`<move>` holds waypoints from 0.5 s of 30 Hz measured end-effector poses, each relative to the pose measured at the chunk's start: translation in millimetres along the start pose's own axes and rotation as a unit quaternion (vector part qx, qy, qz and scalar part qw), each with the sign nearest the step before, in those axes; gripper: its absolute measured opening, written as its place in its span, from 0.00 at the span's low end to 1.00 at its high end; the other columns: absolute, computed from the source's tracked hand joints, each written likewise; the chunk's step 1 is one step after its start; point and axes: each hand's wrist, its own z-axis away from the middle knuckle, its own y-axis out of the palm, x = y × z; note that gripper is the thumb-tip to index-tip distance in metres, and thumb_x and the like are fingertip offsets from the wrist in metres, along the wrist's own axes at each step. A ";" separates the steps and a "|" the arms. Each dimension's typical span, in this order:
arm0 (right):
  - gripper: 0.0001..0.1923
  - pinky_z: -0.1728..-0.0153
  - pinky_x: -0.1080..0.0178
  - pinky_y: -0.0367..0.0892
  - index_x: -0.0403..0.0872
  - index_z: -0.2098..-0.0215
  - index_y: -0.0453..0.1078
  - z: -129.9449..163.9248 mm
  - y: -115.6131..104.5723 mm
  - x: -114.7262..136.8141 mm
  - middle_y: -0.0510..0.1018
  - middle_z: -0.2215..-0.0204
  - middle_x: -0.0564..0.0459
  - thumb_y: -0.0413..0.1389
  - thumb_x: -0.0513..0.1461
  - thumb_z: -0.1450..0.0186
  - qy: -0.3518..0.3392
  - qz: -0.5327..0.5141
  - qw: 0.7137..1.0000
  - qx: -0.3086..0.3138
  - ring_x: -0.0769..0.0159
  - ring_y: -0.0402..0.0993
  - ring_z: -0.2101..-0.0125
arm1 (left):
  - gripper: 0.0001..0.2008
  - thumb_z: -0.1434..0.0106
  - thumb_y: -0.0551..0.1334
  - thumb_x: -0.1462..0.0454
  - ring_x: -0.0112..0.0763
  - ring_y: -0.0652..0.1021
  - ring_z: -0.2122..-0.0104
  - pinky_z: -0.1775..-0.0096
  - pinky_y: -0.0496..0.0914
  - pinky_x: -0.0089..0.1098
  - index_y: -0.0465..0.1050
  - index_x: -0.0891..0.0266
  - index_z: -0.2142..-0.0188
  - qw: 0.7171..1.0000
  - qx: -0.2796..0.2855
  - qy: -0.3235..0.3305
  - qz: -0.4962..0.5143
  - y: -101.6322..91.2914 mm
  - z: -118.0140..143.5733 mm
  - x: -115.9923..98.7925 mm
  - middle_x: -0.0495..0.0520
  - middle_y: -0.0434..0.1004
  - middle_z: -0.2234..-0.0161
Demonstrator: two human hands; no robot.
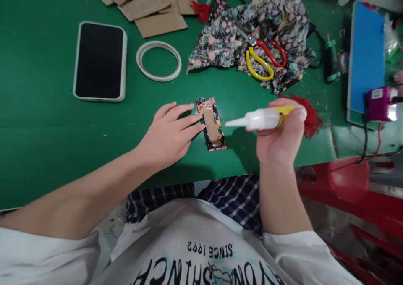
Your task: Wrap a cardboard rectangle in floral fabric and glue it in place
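Note:
A small cardboard strip [211,125] with floral fabric folded around its edges lies on the green table. My left hand [171,134] rests flat with fingers spread, its fingertips touching the strip's left edge. In my right hand [278,138] is a white glue bottle [263,119] with a yellow label. Its long thin nozzle points left, just right of the strip and apart from it. Some shine shows on the strip's fabric edges.
Behind lie a tape roll [159,61], a black-screened device [100,61], cardboard pieces [143,3], and floral fabric [214,45] with red-and-yellow scissors [260,54] on top. Red threads [310,117], a green-handled tool [331,58] and a blue board [367,58] are at right.

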 end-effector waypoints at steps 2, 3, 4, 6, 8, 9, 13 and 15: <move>0.18 0.77 0.65 0.68 0.55 0.59 0.62 -7.8 -11.0 -7.5 0.73 0.67 0.55 0.42 0.55 0.37 0.046 -0.044 0.998 0.019 0.70 0.72 0.74 | 0.14 0.37 0.52 0.68 0.45 0.66 0.45 0.43 0.56 0.53 0.71 0.59 0.55 0.999 -0.008 0.010 -0.039 -1.0 0.4 -3.9 0.51 0.73 0.50; 0.18 0.75 0.64 0.69 0.55 0.57 0.61 -11.0 -16.4 -10.6 0.74 0.65 0.54 0.42 0.55 0.37 0.064 -0.055 0.996 0.036 0.69 0.73 0.71 | 0.14 0.37 0.52 0.68 0.44 0.66 0.44 0.43 0.55 0.54 0.71 0.59 0.55 0.999 -0.012 0.015 -0.048 -1.5 0.4 -5.5 0.52 0.73 0.50; 0.18 0.71 0.63 0.71 0.56 0.55 0.60 -13.6 -21.4 -13.2 0.74 0.61 0.53 0.43 0.55 0.37 0.078 -0.062 0.994 0.054 0.68 0.74 0.66 | 0.14 0.37 0.52 0.68 0.43 0.65 0.44 0.42 0.55 0.54 0.70 0.59 0.54 0.998 -0.016 0.017 -0.052 -2.1 0.3 -6.8 0.52 0.73 0.50; 0.18 0.63 0.60 0.71 0.57 0.53 0.60 -16.7 -29.4 -16.6 0.72 0.53 0.52 0.45 0.54 0.38 0.090 -0.058 0.991 0.083 0.65 0.72 0.56 | 0.14 0.38 0.53 0.68 0.43 0.65 0.43 0.43 0.56 0.54 0.70 0.57 0.55 0.998 -0.026 0.010 -0.051 -3.1 0.0 -8.3 0.53 0.71 0.49; 0.20 0.59 0.58 0.70 0.58 0.50 0.60 -18.1 -34.4 -18.2 0.69 0.48 0.51 0.49 0.52 0.39 0.083 -0.036 0.991 0.097 0.63 0.68 0.49 | 0.14 0.38 0.53 0.68 0.44 0.67 0.46 0.45 0.60 0.52 0.71 0.57 0.56 0.999 -0.032 -0.001 -0.044 -4.0 0.0 -8.2 0.55 0.72 0.50; 0.20 0.58 0.57 0.70 0.58 0.50 0.60 -18.6 -36.0 -18.7 0.69 0.47 0.51 0.50 0.51 0.40 0.076 -0.024 0.992 0.095 0.62 0.67 0.48 | 0.13 0.38 0.53 0.67 0.44 0.69 0.48 0.47 0.63 0.51 0.72 0.58 0.57 0.999 -0.033 -0.006 -0.040 -4.7 0.2 -7.7 0.56 0.72 0.52; 0.20 0.55 0.55 0.68 0.54 0.53 0.63 -23.8 -40.3 -25.0 0.72 0.51 0.50 0.56 0.48 0.42 0.055 -0.029 0.998 0.029 0.62 0.69 0.50 | 0.12 0.37 0.52 0.66 0.43 0.72 0.55 0.55 0.69 0.46 0.72 0.61 0.59 0.999 -0.036 -0.026 -0.027 -12.7 -0.2 -0.3 0.59 0.71 0.56; 0.20 0.56 0.55 0.68 0.52 0.56 0.66 -29.4 -44.5 -32.7 0.74 0.56 0.51 0.60 0.46 0.46 0.045 0.008 0.999 -0.010 0.63 0.72 0.56 | 0.12 0.36 0.52 0.65 0.42 0.71 0.53 0.53 0.68 0.45 0.71 0.60 0.57 0.998 -0.040 -0.048 -0.019 -21.2 -3.3 6.9 0.59 0.68 0.53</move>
